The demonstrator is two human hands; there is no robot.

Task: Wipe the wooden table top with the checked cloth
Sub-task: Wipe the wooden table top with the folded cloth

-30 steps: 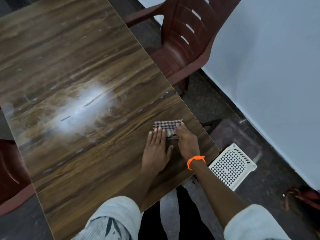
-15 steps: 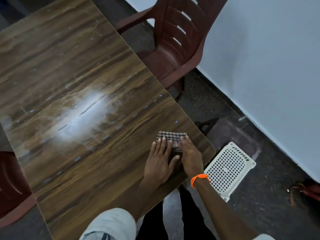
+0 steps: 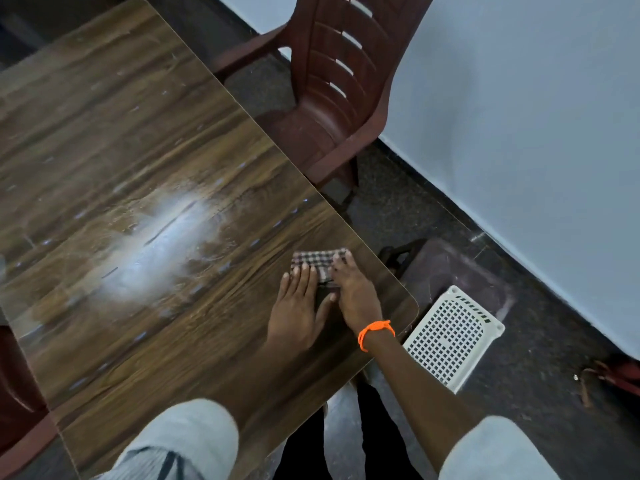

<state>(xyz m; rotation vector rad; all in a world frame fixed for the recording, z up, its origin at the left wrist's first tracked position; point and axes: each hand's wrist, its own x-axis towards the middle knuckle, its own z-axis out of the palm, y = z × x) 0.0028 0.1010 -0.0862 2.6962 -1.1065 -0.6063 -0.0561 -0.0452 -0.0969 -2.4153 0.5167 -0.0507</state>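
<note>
The folded checked cloth point(image 3: 313, 260) lies flat on the wooden table top point(image 3: 145, 188) near its front right corner. My left hand point(image 3: 296, 306) lies flat with straight fingers, the fingertips pressing the cloth's near left part. My right hand point(image 3: 353, 289), with an orange band at the wrist, presses flat on the cloth's right side. The near half of the cloth is hidden under both hands.
A brown plastic chair point(image 3: 339, 84) stands beyond the table's right edge. A white perforated basket point(image 3: 453, 336) lies on the dark floor by the table corner. Part of another chair point(image 3: 14, 393) shows at the left. A pale wall point(image 3: 519, 116) runs along the right.
Both hands stay flat on the cloth near the table corner. They slid with it a little toward me and the corner, then slightly forward again. The camera view shifted.
</note>
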